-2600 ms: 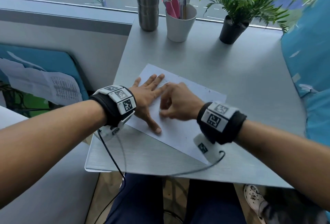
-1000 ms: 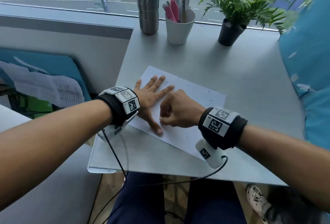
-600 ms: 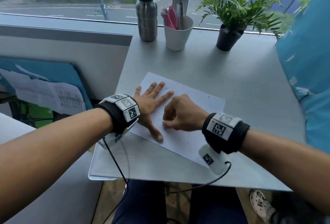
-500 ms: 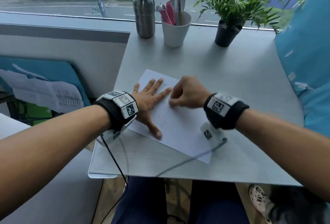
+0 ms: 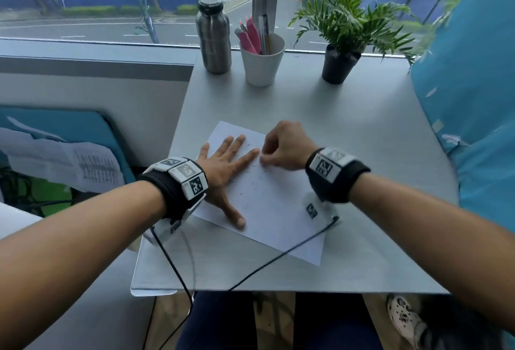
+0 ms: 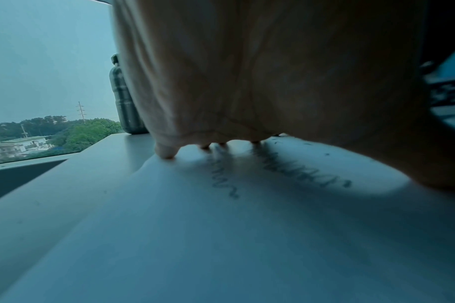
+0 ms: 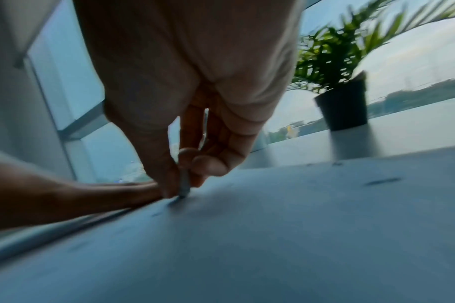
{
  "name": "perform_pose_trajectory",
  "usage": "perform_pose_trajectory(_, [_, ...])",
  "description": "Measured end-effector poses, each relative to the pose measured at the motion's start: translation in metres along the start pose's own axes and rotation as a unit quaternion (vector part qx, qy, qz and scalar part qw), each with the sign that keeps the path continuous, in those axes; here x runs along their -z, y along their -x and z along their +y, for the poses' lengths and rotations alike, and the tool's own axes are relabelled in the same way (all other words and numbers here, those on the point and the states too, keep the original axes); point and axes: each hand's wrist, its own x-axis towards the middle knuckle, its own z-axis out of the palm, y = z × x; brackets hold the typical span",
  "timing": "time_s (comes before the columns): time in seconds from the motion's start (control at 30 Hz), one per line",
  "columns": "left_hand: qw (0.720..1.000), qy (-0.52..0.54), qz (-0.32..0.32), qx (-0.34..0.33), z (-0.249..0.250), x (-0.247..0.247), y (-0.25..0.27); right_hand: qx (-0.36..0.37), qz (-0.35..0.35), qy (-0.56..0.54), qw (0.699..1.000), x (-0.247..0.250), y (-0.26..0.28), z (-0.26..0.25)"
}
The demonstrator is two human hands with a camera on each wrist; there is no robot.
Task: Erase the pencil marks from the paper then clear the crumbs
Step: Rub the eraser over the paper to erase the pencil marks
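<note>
A white sheet of paper (image 5: 273, 204) lies tilted on the grey table. My left hand (image 5: 225, 165) presses flat on its left part with fingers spread. My right hand (image 5: 284, 146) pinches a small grey eraser (image 7: 184, 184) between thumb and fingers, with the eraser's tip on the paper beside my left index fingertip. Dark eraser crumbs (image 5: 252, 182) are scattered over the sheet. In the left wrist view, pencil scribbles (image 6: 298, 172) run under my palm. My right hand hides the eraser in the head view.
At the table's far edge stand a steel bottle (image 5: 213, 40), a white cup of pens (image 5: 262, 59) and a potted plant (image 5: 340, 62). A blue cushion (image 5: 473, 99) lines the right side. Wrist cables (image 5: 250, 271) trail over the table's near edge (image 5: 278, 291).
My right hand has moved with the eraser from the sheet's middle up towards its far edge, beside the left fingertips. More crumbs show on the paper. The left hand stays flat in place.
</note>
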Motion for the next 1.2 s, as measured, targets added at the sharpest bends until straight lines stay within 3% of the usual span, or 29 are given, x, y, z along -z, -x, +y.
perform_pose_trajectory(0.13, [1.0, -0.009, 0.003, 0.002, 0.0, -0.001, -0.001, 0.053, -0.125, 0.006, 0.991, -0.024, 0.042, -0.027])
perform_pose_trajectory(0.17, [1.0, -0.009, 0.002, 0.001, -0.001, 0.0, 0.0, 0.051, -0.125, 0.009, 0.991, -0.02, 0.037, -0.024])
perform_pose_trajectory(0.33, [1.0, 0.002, 0.007, -0.001, 0.0, -0.001, 0.0, -0.013, 0.004, 0.008, 1.0, 0.005, -0.002, 0.003])
perform_pose_trajectory(0.5, [1.0, 0.0, 0.006, -0.003, -0.001, -0.001, -0.002, 0.05, -0.119, 0.011, 0.992, -0.023, 0.05, -0.026])
perform_pose_trajectory(0.7, [1.0, 0.003, 0.005, -0.005, -0.002, -0.003, -0.002, -0.003, 0.011, 0.003, 1.0, 0.002, 0.006, 0.005])
perform_pose_trajectory(0.87, [1.0, -0.005, 0.005, -0.002, -0.003, -0.002, -0.003, 0.05, -0.107, 0.013, 0.993, -0.017, 0.046, -0.02])
perform_pose_trajectory(1.0, [1.0, 0.011, 0.014, 0.0, -0.001, -0.003, -0.003, -0.015, 0.002, 0.003, 1.0, 0.006, 0.004, 0.007])
perform_pose_trajectory(1.07, [1.0, 0.005, 0.013, 0.002, 0.0, -0.003, -0.002, -0.013, 0.014, 0.004, 1.0, -0.001, 0.009, 0.004])
perform_pose_trajectory(1.2, [1.0, -0.004, 0.007, -0.001, -0.003, -0.002, -0.002, 0.034, -0.099, 0.001, 0.994, -0.016, 0.044, -0.018])
